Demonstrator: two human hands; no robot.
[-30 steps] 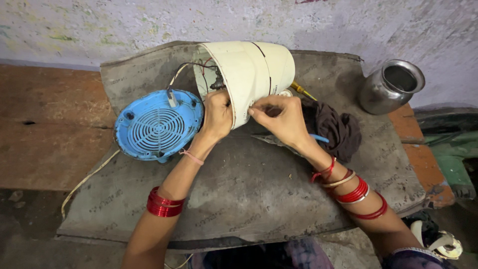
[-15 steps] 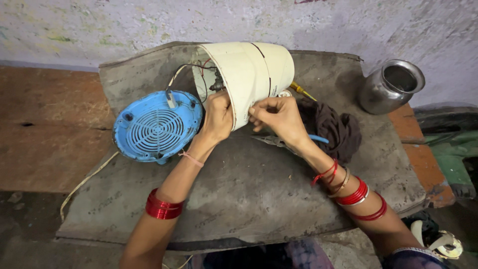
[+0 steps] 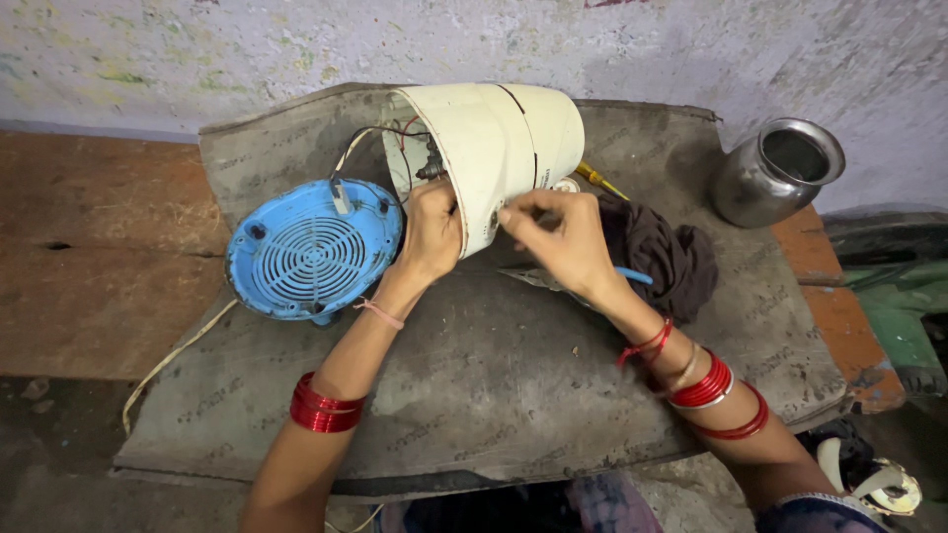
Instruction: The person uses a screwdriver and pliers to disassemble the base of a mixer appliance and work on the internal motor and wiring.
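Little has moved: cream housing point(image 3: 499, 148) lies tilted, wires point(image 3: 380, 138) showing.

No packages, labels, signs or screens show anywhere in view. The grey mat point(image 3: 474, 395) bears faint printed marks, too blurred to make out.

Both forearms were bare, with no sleeves on them. The left hand point(image 3: 431, 235) had a thin pale thread tied around the wrist, and higher on that forearm sat a thick stack of shiny red bangles point(image 3: 322, 405). The right hand point(image 3: 565, 245) had a thin red thread around its wrist. Behind the thread were a few thin bangles, then a wide stack of red bangles point(image 3: 703, 385) with a light edge, and one more single red bangle nearer the elbow. At the bottom edge a dark patterned cloth point(image 3: 602, 503) covered the person's lap.
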